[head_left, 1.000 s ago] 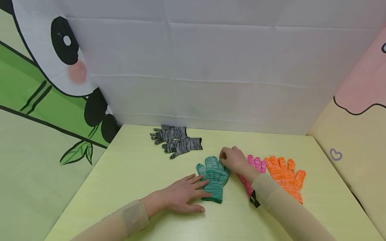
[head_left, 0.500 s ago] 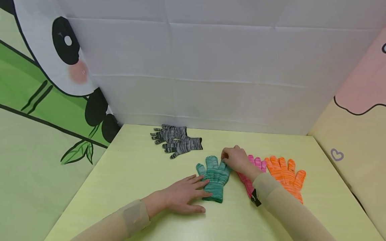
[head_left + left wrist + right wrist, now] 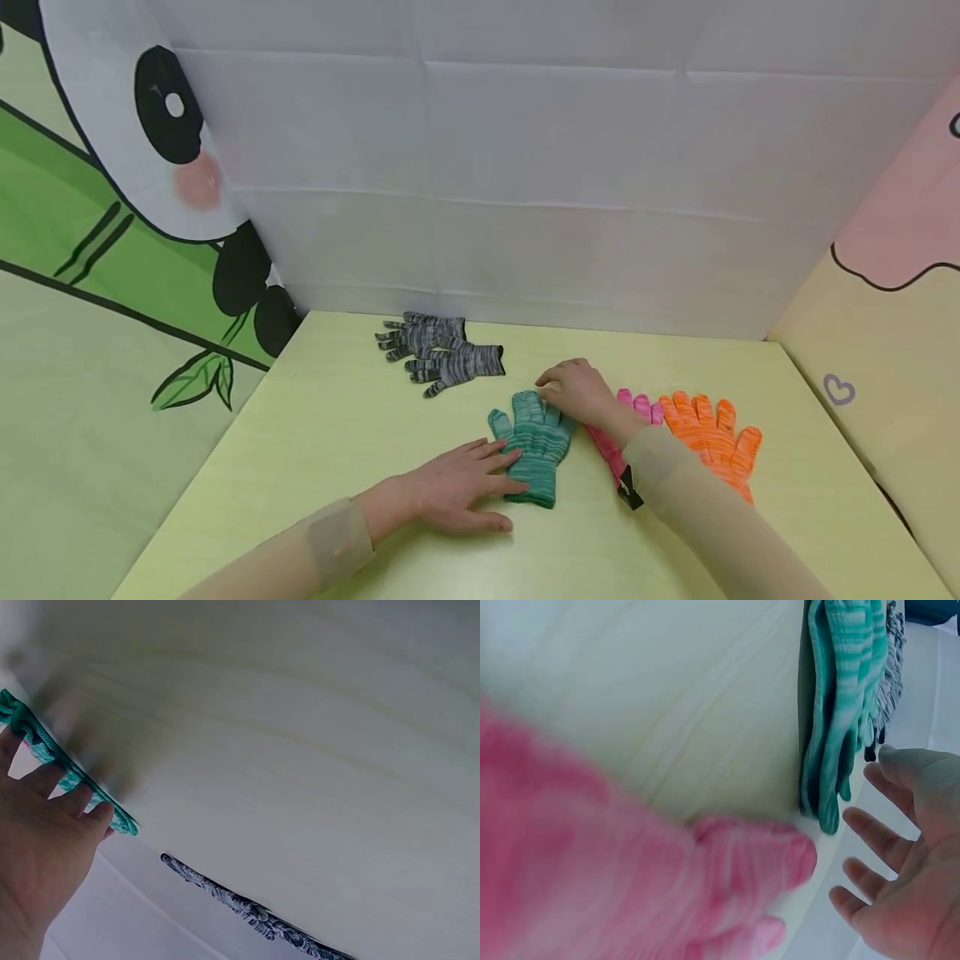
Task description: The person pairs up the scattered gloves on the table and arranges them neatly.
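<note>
A green striped knit glove (image 3: 536, 450) lies flat on the table with its fingers pointing away from me. My left hand (image 3: 468, 487) rests along its left side, fingers straight and spread, the fingertips on the cuff and palm. At the glove's far right my right hand (image 3: 581, 393) is held over the finger ends. In the right wrist view, the right hand's fingers (image 3: 874, 836) are bent loosely and spread apart with nothing between them, a small gap away from the green glove (image 3: 836, 697). A pink glove (image 3: 611, 446) is partly hidden beneath my right wrist.
An orange glove (image 3: 712, 437) lies to the right of the pink one, partly behind my right sleeve. Two grey-black striped gloves (image 3: 457, 360) overlap near the back of the table (image 3: 315, 400). A white sheet (image 3: 525, 192) rises behind the table's far edge.
My right hand has let go of the green glove's finger end and shifted slightly left, its fingers loosening. The left hand stays on the glove.
</note>
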A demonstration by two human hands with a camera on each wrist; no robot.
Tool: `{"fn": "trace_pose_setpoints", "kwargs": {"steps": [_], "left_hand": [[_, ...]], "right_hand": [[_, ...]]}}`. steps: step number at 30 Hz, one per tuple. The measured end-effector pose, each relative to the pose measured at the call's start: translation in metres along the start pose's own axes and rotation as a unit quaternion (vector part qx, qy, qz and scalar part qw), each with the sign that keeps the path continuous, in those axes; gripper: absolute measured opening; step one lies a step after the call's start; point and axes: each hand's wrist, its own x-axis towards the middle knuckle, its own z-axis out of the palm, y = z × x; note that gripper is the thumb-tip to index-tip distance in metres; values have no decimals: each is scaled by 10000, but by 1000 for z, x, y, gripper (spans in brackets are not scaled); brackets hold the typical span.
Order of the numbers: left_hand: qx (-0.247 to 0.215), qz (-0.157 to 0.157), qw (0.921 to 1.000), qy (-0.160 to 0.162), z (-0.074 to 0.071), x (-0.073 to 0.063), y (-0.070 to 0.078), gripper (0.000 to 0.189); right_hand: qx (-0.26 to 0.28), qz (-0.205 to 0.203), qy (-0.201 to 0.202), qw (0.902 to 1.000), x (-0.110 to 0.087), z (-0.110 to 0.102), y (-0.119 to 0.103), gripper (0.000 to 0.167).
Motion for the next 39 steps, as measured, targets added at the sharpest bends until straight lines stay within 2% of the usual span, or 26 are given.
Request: {"fn": "trace_pose_setpoints", "kwargs": {"steps": [8,15,23,31,35,39], "left_hand": [[-27,-18,10000,-40,2,1,1,66],[52,-37,10000,-48,1,1,1,67],[53,-60,10000,-31,-1,1,1,67],[34,-49,10000,-28,-1,1,2,67],[57,-32,10000,-16,0,1,2,67],[-15,-58,10000,-40,-1,0,2,66]], "right_hand": [[-674,-146,-18,9976,7,11,-5,28],[-215,64,236,9995,7,10,-7,15],[198,268,310,9990,5,-4,-3,7],[91,273,12,9996,10,2,2,10],[198,294,-26,9994,9,-1,1,21],[188,9,31,9998,12,-1,-4,24]]}}
